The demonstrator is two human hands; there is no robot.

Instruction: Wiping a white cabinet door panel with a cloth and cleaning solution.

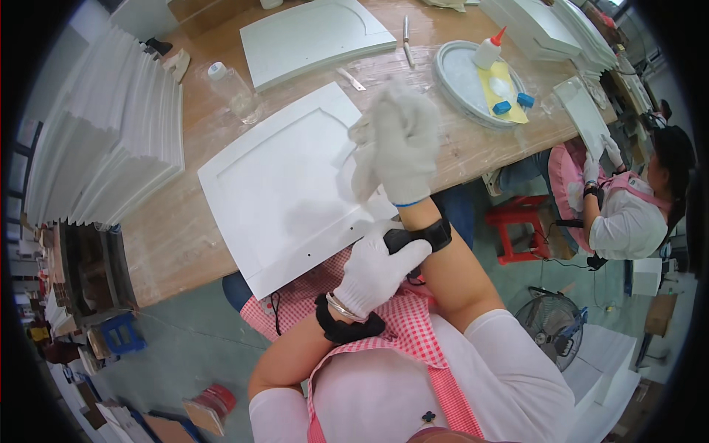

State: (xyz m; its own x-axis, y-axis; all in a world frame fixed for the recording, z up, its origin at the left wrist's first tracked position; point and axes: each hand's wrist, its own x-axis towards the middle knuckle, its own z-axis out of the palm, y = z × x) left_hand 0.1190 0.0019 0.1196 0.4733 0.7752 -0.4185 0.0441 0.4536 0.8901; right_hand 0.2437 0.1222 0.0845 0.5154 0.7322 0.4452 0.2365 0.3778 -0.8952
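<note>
A white panel with a curved end and a raised border lies at the table's front, its near edge over my lap. My left hand, in a white knit glove, is closed around the black wrist strap on my right forearm. Above the panel's right side I hold up my right hand, also gloved. Motion smears its fingers, so whether it holds anything is unclear. Beyond the panel are a white-handled knife, a slim pen-like tool and a clear bottle.
A tall stack of white panels stands at the left. Another panel lies farther back. At right, a round lid bears a red-tipped glue bottle. A co-worker sits right, near a red stool and fan.
</note>
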